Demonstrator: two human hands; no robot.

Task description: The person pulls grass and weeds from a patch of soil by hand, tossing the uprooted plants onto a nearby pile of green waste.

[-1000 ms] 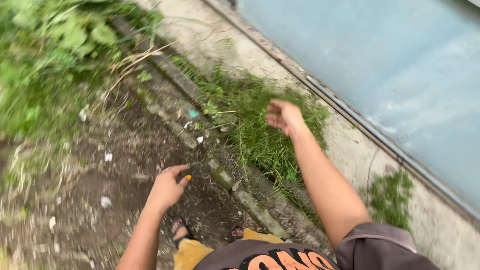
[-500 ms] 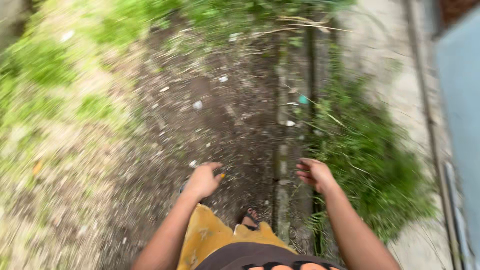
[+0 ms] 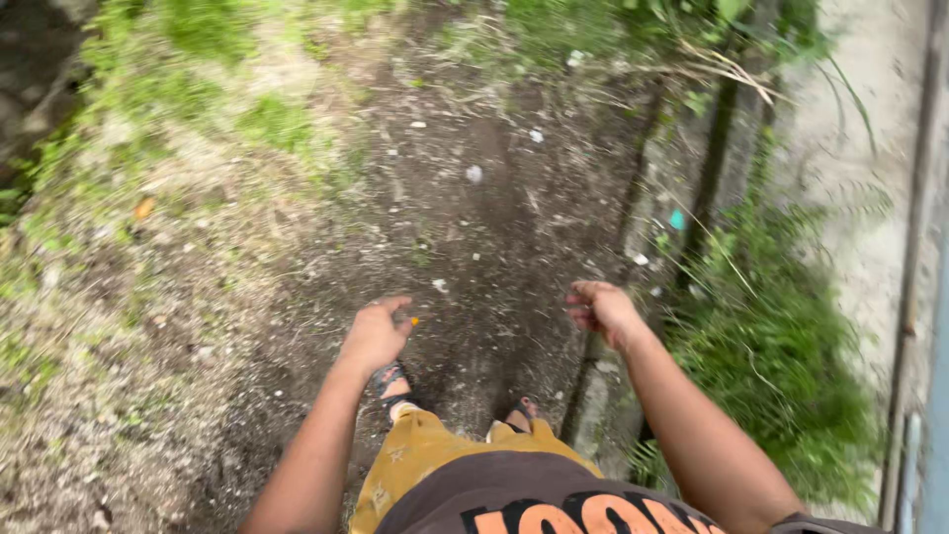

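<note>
Swung left since half a second ago: weed clump now at 3 o'clock, dirt path filling the centre, blue wall cut to a sliver at the right edge. Both hands hardly shifted, still hanging out front at about the same height.

Nearest, at 6 o'clock: dark shirt (image 3: 554,499) with orange print, yellow shorts (image 3: 415,460) below it, and two sandals (image 3: 388,381) planted on the dirt, one just under the left wrist, the other at the shorts' hem. Looks like a bent-forward stance over the ground, arms reaching ahead for balance or ready to grab.

Left hand (image 3: 376,331) at 7 o'clock of centre: fingers loosely curled, thumb tucked toward the forefinger, a small orange speck (image 3: 414,320) at the tips; whether a pinched bit or a painted nail, cannot tell. Otherwise nothing gripped, and no contact with the soil.

Right hand (image 3: 601,309) at 4 o'clock of centre: fingers half curled, palm turned inward, empty, hovering above the kerb (image 3: 591,396) and near the weeds (image 3: 766,346), not touching them.

Farther out: dirt path (image 3: 474,227) running to 12 o'clock, dotted with pale litter scraps (image 3: 474,173). Mossy bank (image 3: 148,198) at 10 o'clock. Concrete strip (image 3: 850,148) at 2 o'clock, a small teal scrap (image 3: 677,219) beside the gutter, dry stalks (image 3: 727,64) at 1 o'clock.
</note>
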